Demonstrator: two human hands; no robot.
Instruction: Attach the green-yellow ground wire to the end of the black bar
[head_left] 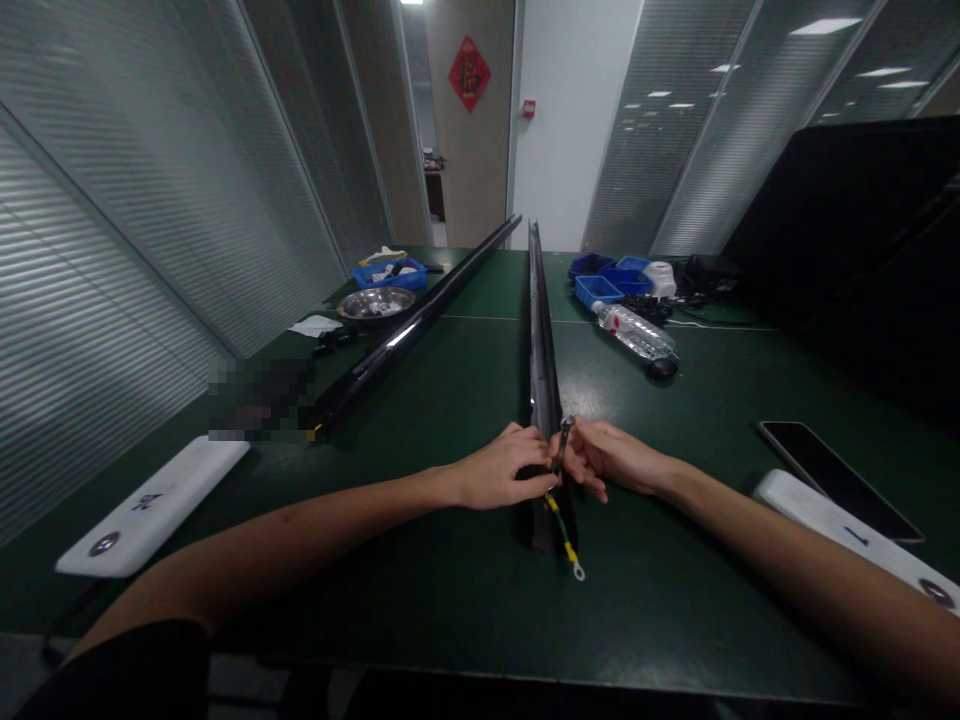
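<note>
A long black metal profile (536,330) lies lengthwise on the green table, its near end under my hands. A short green-and-yellow wire (562,525) comes from that end, a bare ring terminal at its free tip. My right hand (607,455) is closed on a small dark wrench (562,445), which stands steeply over the profile. From the left, my left hand (506,468) rests at the profile's end, thumb and fingers pinched near the wrench's lower end and the wire's upper end. What sits between these fingertips is hidden.
A second black profile (420,330) lies slanting on the left. Beyond it are a metal bowl (375,303) and a blue tray (390,275). On the right are blue bins (600,290), a plastic bottle (637,333), a phone (836,480) and a white device (847,530). Another white device (150,510) lies left.
</note>
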